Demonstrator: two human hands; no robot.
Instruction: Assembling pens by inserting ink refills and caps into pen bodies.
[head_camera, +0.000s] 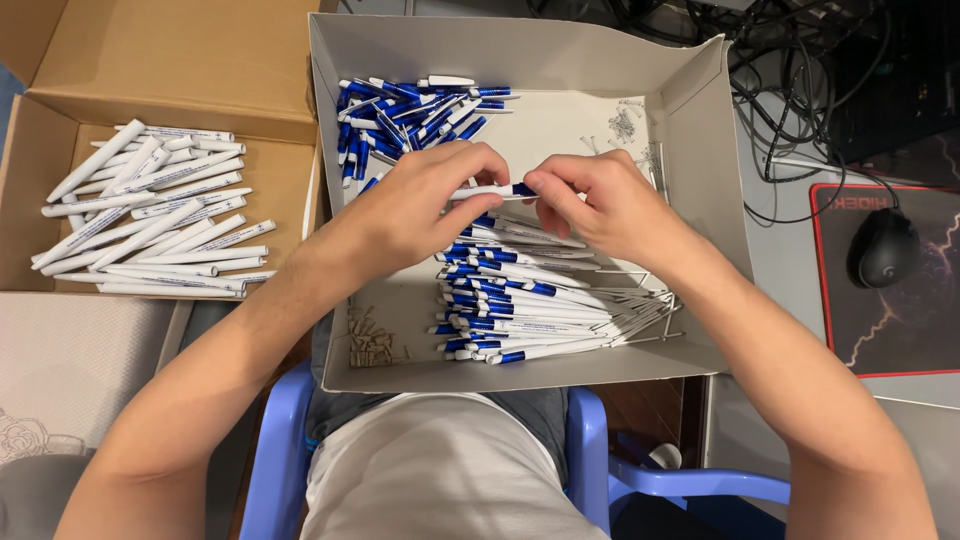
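- I see a white pen with a blue tip (490, 190) held level over the middle of the grey cardboard tray (700, 75) that sits on my lap; both hands share it
- my left hand (425, 200) comes in from the lower left, wrist bent, fingers curled over the white barrel, thumb under it; a narrow pinch closed on the pen
- my right hand (600, 205) reaches in from the lower right, forearm slanting up across the tray's corner; its thumb and forefinger pinch the blue end, the other fingers folded loosely behind; also closed on the pen
- the two sets of fingertips nearly meet at the pen's blue section
- just below the hands lies a stack of assembled pens (530, 310), blue ends to the left, white barrels to the right
- behind the hands, at the tray's far left, sits a loose heap of blue pen parts (410, 115)
- small springs (625, 125) are scattered at the far right of the tray; small pale pieces (372, 340) lie at its near left corner; I cannot tell what they are
- well to the left, a brown cardboard box (170, 60) holds white pen barrels (155, 215)
- to the right, a black computer mouse (882, 248) rests on a dark mouse pad (900, 330); I sit on a blue plastic chair (275, 460)
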